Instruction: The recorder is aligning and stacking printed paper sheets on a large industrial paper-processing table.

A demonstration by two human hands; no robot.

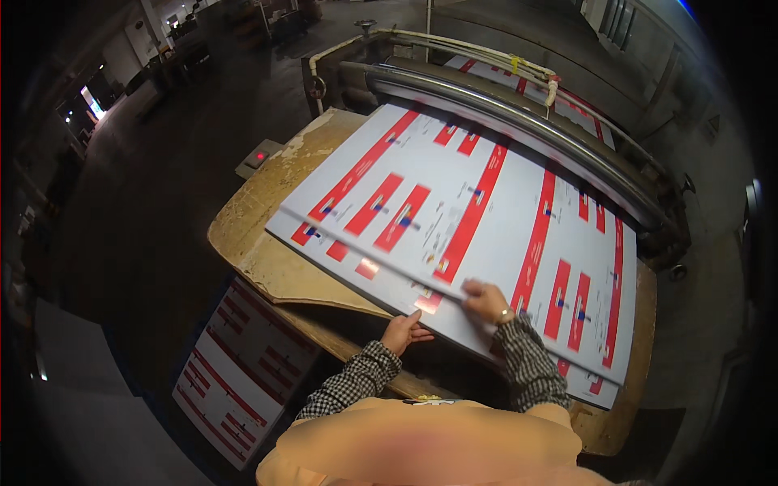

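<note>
A large white printed sheet (pixel 454 212) with red bands and blocks slants across the board, its far end under the metal roller (pixel 519 113). My right hand (pixel 486 301) is closed, slightly blurred, on the near edge of this upper sheet. That edge is lifted, and a second printed sheet (pixel 367 268) shows below it, shiny in spots. At the near edge of the lower sheet, my left hand (pixel 405 333) has its thumb and fingers apart. Whether its fingertips touch that edge I cannot tell.
A worn wooden feed board (pixel 279 263) lies under the sheets. Beyond the roller, more printed sheet (pixel 567 109) shows. A pale pipe (pixel 454 40) frames the machine. A small box with a red light (pixel 259 156) sits at the left. Printed sheets (pixel 235 389) lie lower left.
</note>
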